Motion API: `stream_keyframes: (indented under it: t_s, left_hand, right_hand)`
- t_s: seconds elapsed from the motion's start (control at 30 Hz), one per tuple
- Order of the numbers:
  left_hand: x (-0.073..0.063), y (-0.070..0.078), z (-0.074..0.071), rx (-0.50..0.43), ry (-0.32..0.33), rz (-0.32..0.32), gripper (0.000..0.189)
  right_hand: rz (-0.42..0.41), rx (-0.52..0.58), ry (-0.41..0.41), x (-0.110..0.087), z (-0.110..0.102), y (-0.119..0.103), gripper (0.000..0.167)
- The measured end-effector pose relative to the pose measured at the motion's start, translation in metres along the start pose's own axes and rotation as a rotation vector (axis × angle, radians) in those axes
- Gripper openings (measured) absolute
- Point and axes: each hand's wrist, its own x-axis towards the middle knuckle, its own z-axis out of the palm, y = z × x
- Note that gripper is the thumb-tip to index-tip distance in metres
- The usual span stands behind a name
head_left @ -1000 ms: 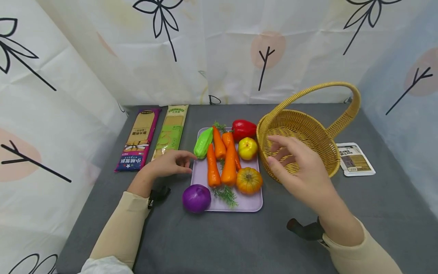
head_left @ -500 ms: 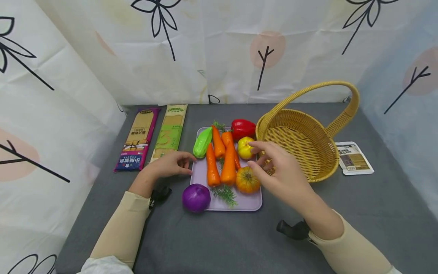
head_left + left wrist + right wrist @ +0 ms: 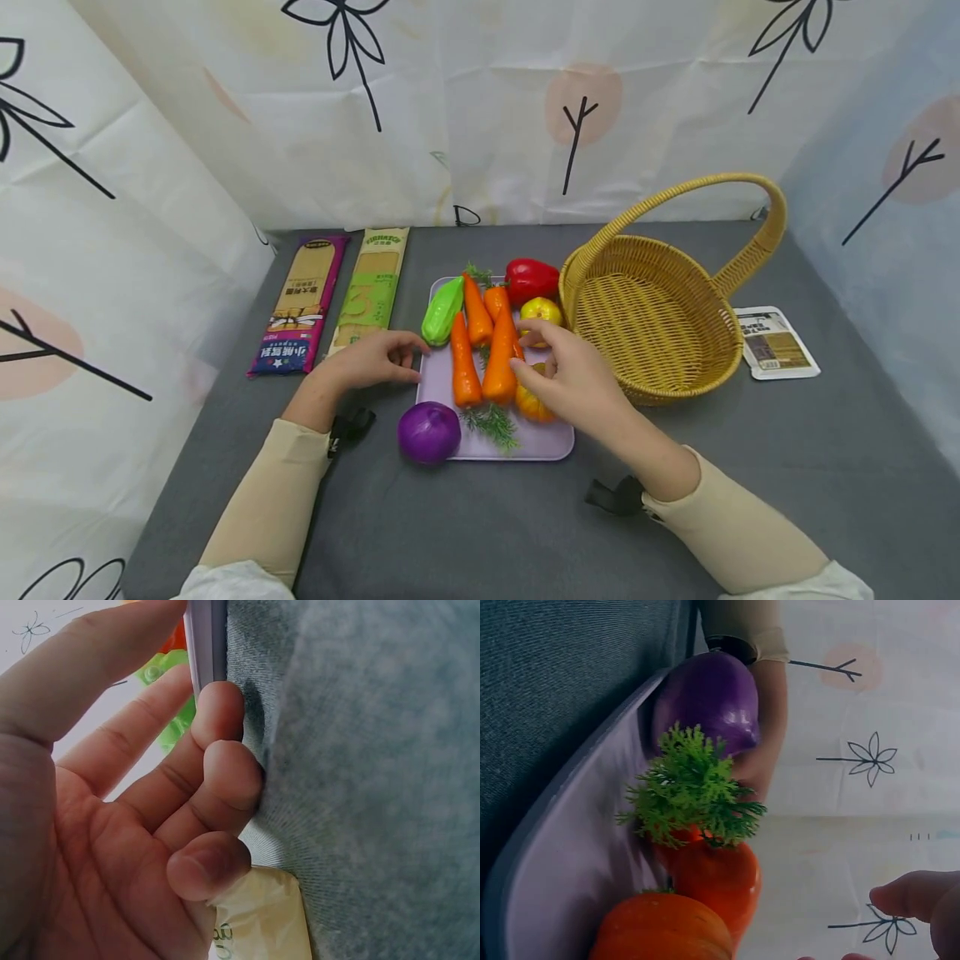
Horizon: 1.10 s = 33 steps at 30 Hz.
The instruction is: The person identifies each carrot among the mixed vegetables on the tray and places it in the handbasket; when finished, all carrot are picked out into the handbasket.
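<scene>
Loosely curved right hand [image 3: 572, 372] above pumpkin [image 3: 532, 406]

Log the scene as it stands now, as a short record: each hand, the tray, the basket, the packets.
Left hand: at the tray's left edge, holding nothing
Right hand: over the tray's right side, thumb and index apart, no grip visible
Tray: carrots in the middle; purple onion at the near left corner; pumpkin partly hidden by the right hand
Basket: right of the tray, handle up
Packets: purple and green, left of the tray
</scene>
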Motion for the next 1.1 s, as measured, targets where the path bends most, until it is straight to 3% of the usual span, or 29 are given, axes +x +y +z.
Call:
stream_keyframes:
  t_s: [0.3, 0.57, 0.87, 1.1]
  left_hand:
    - [0.002, -0.001, 0.0, 0.0, -0.007, -0.001, 0.039]
    - [0.002, -0.003, 0.0, -0.007, -0.01, -0.002, 0.039]
    - [0.0, -0.003, 0.0, -0.022, -0.013, 0.001, 0.038]
    - [0.002, -0.003, 0.001, -0.027, -0.015, -0.001, 0.037]
  right_hand:
    - [0.093, -0.198, -0.084, 0.006, 0.021, 0.011, 0.074]
    - [0.068, -0.321, -0.059, 0.01, 0.033, 0.014, 0.082]
    - [0.027, -0.396, -0.013, 0.01, 0.044, 0.018, 0.078]
    - [0.042, -0.366, 0.012, 0.011, 0.048, 0.021, 0.076]
